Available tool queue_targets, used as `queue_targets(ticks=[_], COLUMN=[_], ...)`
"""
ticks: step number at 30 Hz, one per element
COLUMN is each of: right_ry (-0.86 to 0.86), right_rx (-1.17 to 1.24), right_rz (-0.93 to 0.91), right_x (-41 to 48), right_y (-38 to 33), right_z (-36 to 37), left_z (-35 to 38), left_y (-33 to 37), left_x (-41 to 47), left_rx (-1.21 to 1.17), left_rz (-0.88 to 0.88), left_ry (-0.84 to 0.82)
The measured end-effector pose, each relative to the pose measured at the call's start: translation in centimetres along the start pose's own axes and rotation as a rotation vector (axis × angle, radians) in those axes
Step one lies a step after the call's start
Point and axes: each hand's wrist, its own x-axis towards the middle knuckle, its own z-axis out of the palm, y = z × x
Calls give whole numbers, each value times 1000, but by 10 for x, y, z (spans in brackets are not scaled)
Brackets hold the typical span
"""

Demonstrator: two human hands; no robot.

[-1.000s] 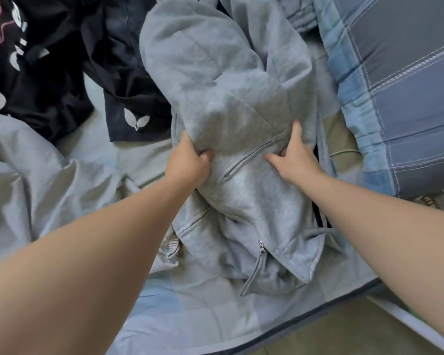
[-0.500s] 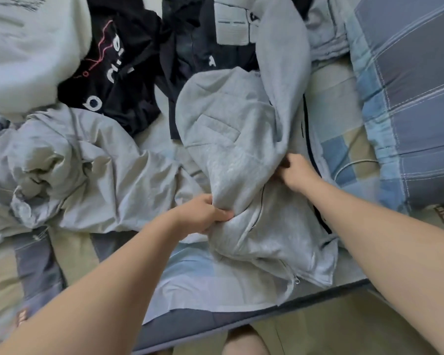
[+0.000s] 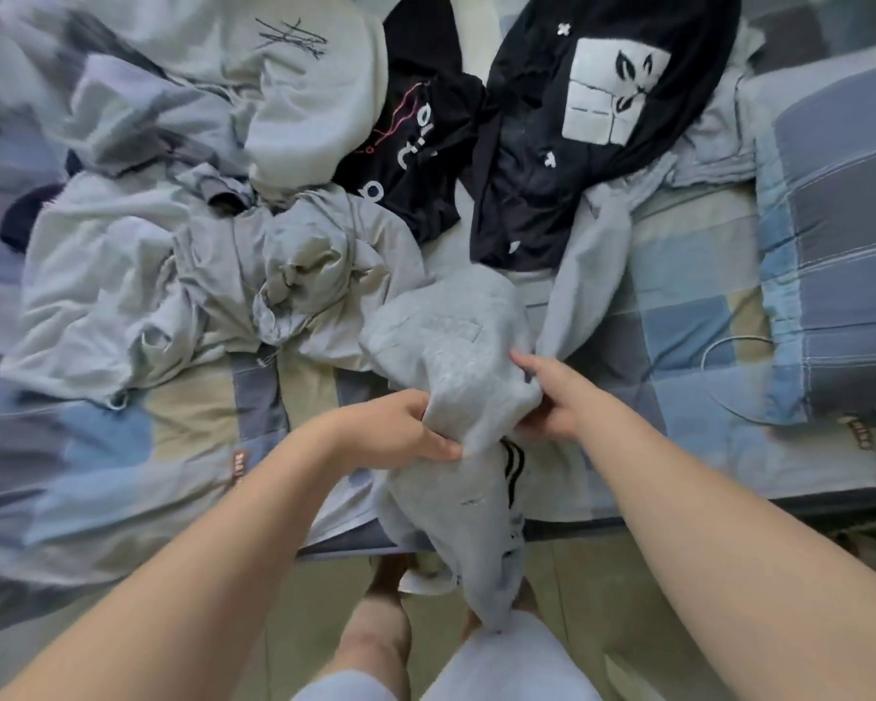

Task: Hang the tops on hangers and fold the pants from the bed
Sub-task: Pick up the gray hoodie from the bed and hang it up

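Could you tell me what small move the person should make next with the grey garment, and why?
Probably lift the grey garment higher and let it fall open. The left hand and right hand grip it bunched at the bed edge; one part hangs toward the floor, another trails up beside the black top, so its shape cannot yet be read.

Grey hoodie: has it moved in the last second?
Yes. The grey hoodie, gripped by left hand and right hand, came toward the person: its lower part now hangs past the bed edge instead of lying on the bed.
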Motion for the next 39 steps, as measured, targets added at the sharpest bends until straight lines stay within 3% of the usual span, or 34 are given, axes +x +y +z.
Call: queue_targets(ticks=[5, 14, 19, 23, 27, 28, 32, 35, 39], right_ry=[202, 135, 154, 49, -167, -190, -264, -316, -269], right_rx=[93, -204, -403, -522, -439, -424, -339, -269, -159], right_rz=[-264, -753, -1064, -1284, -1343, -1354, -1388, -1370, -1354], right_x=[-56, -197, -278, -339, -387, -395, -415, -423, -431], right_y=[39, 76, 88, 92, 79, 74, 62, 56, 45], right_z=[67, 192, 250, 280, 293, 294, 298, 300, 297], left_z=[-22, -68, -98, -117, -119, -118, -119, -109, -87], left_y=[-49, -98, -81, -53, -11, -3, 19, 33, 38], left_x=[-91, -201, -250, -291, -336, -343, -347, -340, -322], left_rx=[-58, -221, -215, -5, 172, 184, 307, 408, 337], left_rz=[110, 409, 555, 673, 738, 773, 850, 806, 860], left_ry=[303, 878, 1055, 1025, 634, 621, 874, 864, 783])
